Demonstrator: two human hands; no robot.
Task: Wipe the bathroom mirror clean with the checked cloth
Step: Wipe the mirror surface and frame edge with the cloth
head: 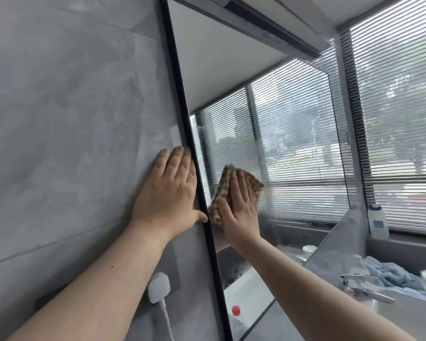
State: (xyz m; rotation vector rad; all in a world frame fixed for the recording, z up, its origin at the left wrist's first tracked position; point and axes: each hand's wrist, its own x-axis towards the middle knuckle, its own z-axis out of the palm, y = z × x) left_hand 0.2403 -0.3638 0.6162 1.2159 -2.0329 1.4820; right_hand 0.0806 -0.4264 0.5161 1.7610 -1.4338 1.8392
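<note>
— Against the lower left of the mirror point(293, 143), at about six o'clock from the middle of our view, we are pressing our right hand point(239, 212) flat. Its fingers are lying straight and close together, pinning the checked cloth point(222, 190) to the glass.

— And our left hand point(167, 190)?

— We are laying it open at nine o'clock of the right one, palm on the grey wall point(71, 119), fingers straight and slightly apart. Its forefinger is lying along the black frame point(182, 107), and the thumb tip is touching that frame.

— How is the cloth looking?

— It is showing tan and dark checks, bunched in folds. It is poking out past our fingertips at twelve o'clock and past the thumb at nine o'clock.

— And the glass?

— It is reflecting slatted blinds and a pale ceiling, with a hazy patch at one o'clock of the cloth.

— What are we seeing around it?

— Window blinds point(399, 107) are hanging at three o'clock. At four o'clock a white bottle point(378, 222) with a blue label is standing on the sill, and a blue towel point(391, 274) is lying crumpled behind a chrome tap point(364, 286). At seven o'clock a white plug point(158, 286) is sitting on the wall, just beside our left forearm.
</note>
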